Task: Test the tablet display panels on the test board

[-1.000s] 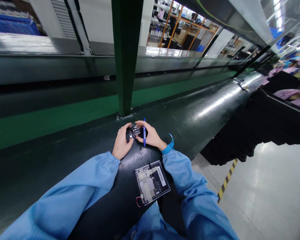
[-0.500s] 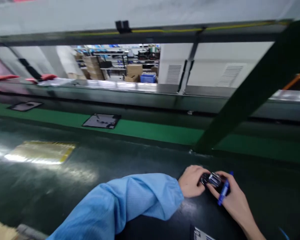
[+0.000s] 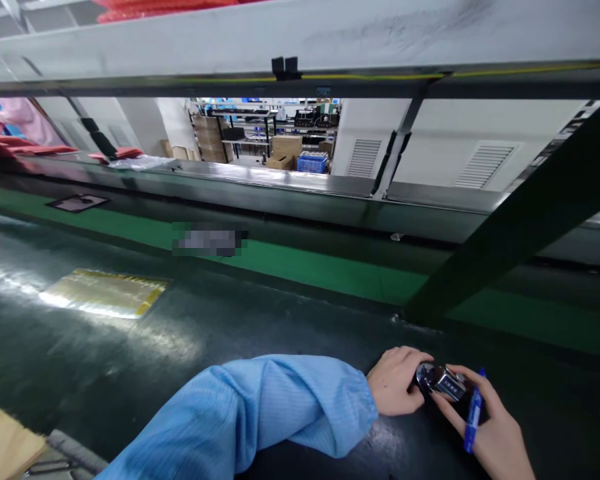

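Note:
My left hand (image 3: 395,381) and my right hand (image 3: 485,421) rest at the lower right of the view, on a dark green belt surface (image 3: 300,337). Between them is a small chrome hand tally counter (image 3: 441,382), gripped from both sides. My right hand also holds a blue marker pen (image 3: 473,417) upright against its palm, its tip hidden by my fingers. A light blue sleeve (image 3: 250,413) covers my left forearm. My right sleeve is out of view.
A dark green steel post (image 3: 525,227) slants up at the right. A yellow-edged flat packet (image 3: 105,293) lies on the belt. A cardboard sheet (image 3: 5,443) shows at the bottom left. Beyond the far metal rail (image 3: 260,180) stand shelves, cartons and a blue crate (image 3: 311,163).
My head has turned slightly, shifting the scene and hands a little. The counter's chrome side now shows more, and the pen stands more upright. The cardboard sheet shows further into view.

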Demonstrator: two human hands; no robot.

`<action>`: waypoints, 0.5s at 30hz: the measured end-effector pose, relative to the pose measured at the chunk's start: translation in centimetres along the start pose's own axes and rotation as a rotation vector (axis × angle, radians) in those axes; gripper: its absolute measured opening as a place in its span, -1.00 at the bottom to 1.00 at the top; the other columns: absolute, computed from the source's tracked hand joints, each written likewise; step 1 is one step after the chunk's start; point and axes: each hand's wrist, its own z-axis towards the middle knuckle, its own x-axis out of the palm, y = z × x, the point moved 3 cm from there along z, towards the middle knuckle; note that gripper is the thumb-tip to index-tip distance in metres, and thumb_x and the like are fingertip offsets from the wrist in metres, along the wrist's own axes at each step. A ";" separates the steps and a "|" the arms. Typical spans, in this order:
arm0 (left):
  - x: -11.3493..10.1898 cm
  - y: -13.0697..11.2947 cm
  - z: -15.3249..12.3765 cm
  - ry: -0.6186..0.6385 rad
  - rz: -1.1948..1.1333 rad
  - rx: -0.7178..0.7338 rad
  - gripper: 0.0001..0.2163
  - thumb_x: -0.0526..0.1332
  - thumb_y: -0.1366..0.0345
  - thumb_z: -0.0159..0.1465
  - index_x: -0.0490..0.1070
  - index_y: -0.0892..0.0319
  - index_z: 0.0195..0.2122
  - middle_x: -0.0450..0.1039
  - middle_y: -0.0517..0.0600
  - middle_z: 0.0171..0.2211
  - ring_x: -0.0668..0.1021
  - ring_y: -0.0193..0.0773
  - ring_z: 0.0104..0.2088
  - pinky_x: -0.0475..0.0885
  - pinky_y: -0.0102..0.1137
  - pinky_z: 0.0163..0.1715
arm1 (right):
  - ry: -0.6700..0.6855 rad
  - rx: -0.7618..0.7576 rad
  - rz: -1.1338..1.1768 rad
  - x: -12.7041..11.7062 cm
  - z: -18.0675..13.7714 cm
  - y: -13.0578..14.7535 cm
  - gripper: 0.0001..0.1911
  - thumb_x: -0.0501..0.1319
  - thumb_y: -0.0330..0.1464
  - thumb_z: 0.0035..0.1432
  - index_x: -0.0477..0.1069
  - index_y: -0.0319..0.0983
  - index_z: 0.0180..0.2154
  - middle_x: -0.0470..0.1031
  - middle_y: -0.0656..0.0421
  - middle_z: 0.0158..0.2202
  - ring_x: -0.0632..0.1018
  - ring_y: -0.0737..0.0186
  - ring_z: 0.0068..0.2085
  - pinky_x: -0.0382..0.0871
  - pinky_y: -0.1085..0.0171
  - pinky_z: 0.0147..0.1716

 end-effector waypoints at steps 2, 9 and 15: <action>0.1 0.1 0.0 0.015 -0.005 0.000 -0.45 0.23 0.40 0.16 0.27 0.36 0.21 0.44 0.27 0.10 0.47 0.01 0.15 0.31 -0.17 0.23 | -0.015 -0.013 0.038 0.0 0.0 -0.4 -0.24 0.37 0.12 -0.24 0.45 -0.13 -0.03 0.61 0.03 -0.03 0.62 -0.22 0.00 0.50 -0.01 -0.04; 0.5 0.6 0.4 0.048 -0.058 -0.042 -0.55 0.38 0.19 0.23 0.34 0.21 0.08 0.55 0.13 -0.03 0.56 -0.06 0.03 0.33 -0.17 0.17 | -0.034 0.056 0.086 -0.2 0.3 -0.3 -0.22 0.36 0.18 -0.32 0.50 -0.16 -0.11 0.62 0.01 -0.07 0.61 -0.26 -0.01 0.52 0.02 -0.11; -0.1 -0.1 0.4 0.041 -0.210 -0.108 -0.64 0.43 0.09 0.18 0.27 0.10 -0.25 0.56 -0.11 -0.25 0.60 -0.24 -0.12 0.14 -0.20 0.28 | 0.046 0.113 0.136 -0.6 0.3 0.5 -0.30 0.31 0.17 -0.22 0.52 -0.15 -0.13 0.64 0.06 -0.11 0.61 -0.18 -0.03 0.51 0.09 -0.14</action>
